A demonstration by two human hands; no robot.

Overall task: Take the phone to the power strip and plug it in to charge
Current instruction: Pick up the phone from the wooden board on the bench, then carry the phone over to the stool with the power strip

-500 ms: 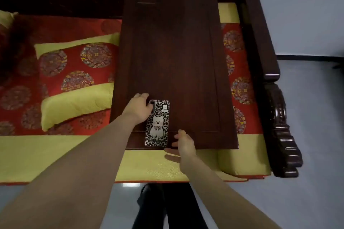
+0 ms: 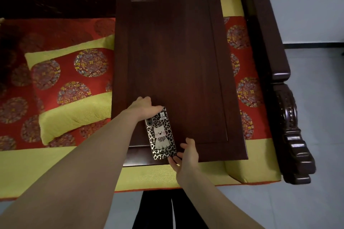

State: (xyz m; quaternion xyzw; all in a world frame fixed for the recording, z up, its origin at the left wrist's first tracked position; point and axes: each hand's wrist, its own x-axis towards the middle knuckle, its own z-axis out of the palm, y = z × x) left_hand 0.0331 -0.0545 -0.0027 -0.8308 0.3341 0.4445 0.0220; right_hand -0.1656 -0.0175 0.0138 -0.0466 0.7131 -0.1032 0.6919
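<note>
The phone (image 2: 161, 135), face down in a leopard-print case with a white cartoon bear, is at the near edge of a dark wooden low table (image 2: 176, 52). My left hand (image 2: 144, 108) grips its far top end, with the fingers curled over the top corner. My right hand (image 2: 186, 156) holds its near bottom corner between the fingers. The phone is tilted a little, its lower end raised off the table's edge. No power strip or charging cable is in view.
The table stands on a carved dark wooden couch with a red and yellow-green seat cushion (image 2: 55, 165). A matching pillow (image 2: 72, 87) lies to the left. The couch's armrest (image 2: 279, 72) runs along the right. Beyond it is grey floor (image 2: 316, 135).
Both hands have closed on the phone: the left moved over its top end, the right came up to its bottom corner. The phone has turned slightly and lifted at the near end.
</note>
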